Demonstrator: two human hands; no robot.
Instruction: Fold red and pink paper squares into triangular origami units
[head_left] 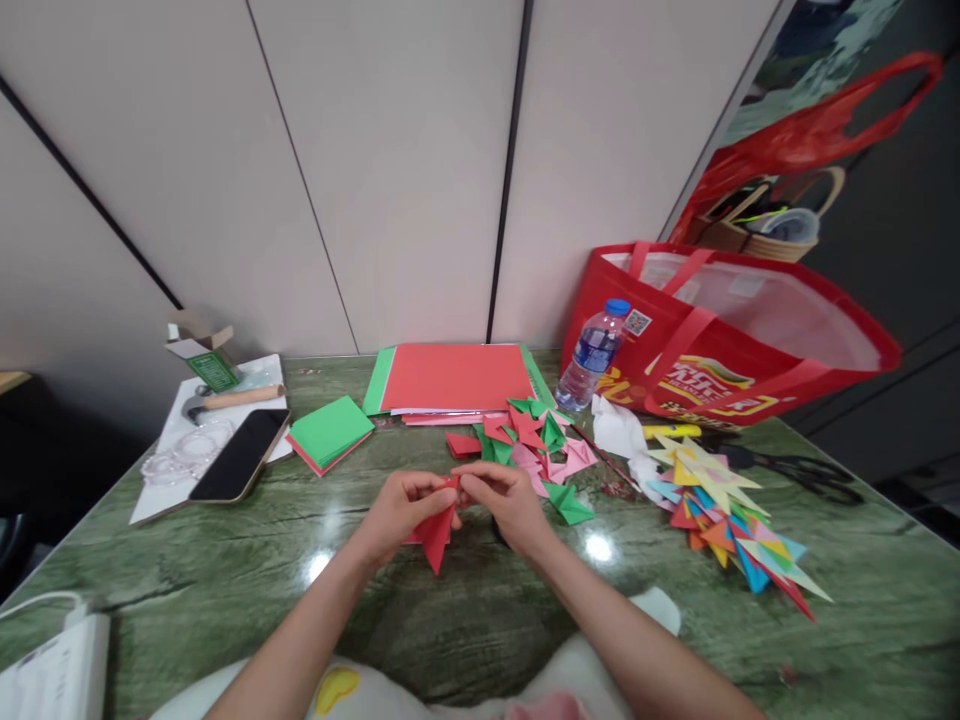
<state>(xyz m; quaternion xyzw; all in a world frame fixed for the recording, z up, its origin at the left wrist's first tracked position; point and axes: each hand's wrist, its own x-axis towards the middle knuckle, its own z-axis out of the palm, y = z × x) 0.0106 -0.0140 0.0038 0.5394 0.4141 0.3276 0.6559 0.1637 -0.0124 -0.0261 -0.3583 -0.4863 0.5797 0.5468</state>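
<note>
Pinching folded red paper [436, 542] in L hand [399, 512], gripping its top w/ fingertips of R hand [508, 502], holding it btwn both hands, pointing sharp end downward.

Matt paper piece [437, 540]; smooth, glossy tabletop [255, 580]; wooden hammer handle [244, 397].

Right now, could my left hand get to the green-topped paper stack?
Probably yes: nothing seems to stand between your left hand and the green-topped paper stack, though that hand, pinching the red folded paper, would likely have to let go first.
</note>
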